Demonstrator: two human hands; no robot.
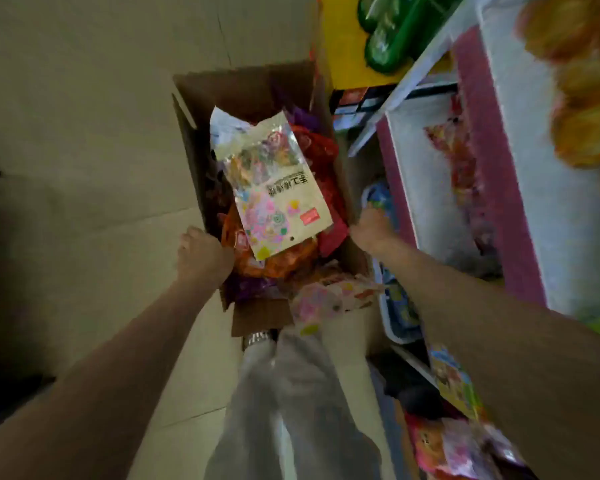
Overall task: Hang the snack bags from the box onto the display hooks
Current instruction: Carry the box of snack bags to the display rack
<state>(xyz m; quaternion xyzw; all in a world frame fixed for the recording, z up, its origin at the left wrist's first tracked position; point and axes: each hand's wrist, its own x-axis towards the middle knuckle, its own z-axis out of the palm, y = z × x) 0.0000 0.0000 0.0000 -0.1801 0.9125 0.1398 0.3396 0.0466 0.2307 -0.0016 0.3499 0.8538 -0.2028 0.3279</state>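
An open cardboard box (191,140) stands on the floor below me, full of snack bags. A pale bag with colourful candy print (274,188) lies on top, over orange (284,261) and red bags (326,157). My left hand (201,258) grips the box's left wall near its front corner. On the opposite side, my right hand (373,230) grips the right wall. Both sets of fingers curl over the cardboard edge. No display hooks are clearly visible; the picture is blurred.
A white and pink shelving unit (492,188) with packaged goods stands close on the right of the box. Green items (392,32) sit at the top. More bags (458,438) lie at lower right. My grey trouser legs (291,403) are just behind the box. Tiled floor (84,133) lies on the left.
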